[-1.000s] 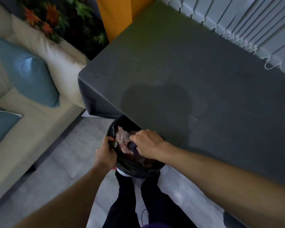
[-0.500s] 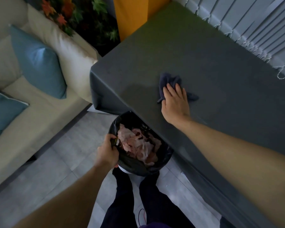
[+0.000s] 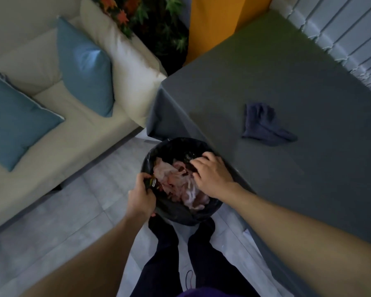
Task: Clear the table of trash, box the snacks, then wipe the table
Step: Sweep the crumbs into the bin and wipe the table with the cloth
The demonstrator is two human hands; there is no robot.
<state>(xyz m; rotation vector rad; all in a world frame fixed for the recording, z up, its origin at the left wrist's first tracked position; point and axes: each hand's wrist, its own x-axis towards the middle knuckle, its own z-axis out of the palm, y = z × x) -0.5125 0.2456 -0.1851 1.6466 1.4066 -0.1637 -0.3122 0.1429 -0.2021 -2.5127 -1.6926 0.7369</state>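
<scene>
Grip: bin liner [image 3: 180,215] rim is pinched by the left hand [image 3: 140,195]; the right hand [image 3: 212,174] is curled over the opposite rim, hold unclear.
Trash: crumpled pink paper [image 3: 176,181] is heaped between both hands.
Cloth: dark cloth [image 3: 266,127] is left on the table [image 3: 298,67] beyond the right hand.
Risk: paper could be spilled if the liner is tugged unevenly.

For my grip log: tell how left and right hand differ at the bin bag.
The left hand grips the bin bag at its near rim, fingers curled round it; right hand lies over the trash, fingers bent at the far rim, hold unclear. Both are at the bag.
</scene>
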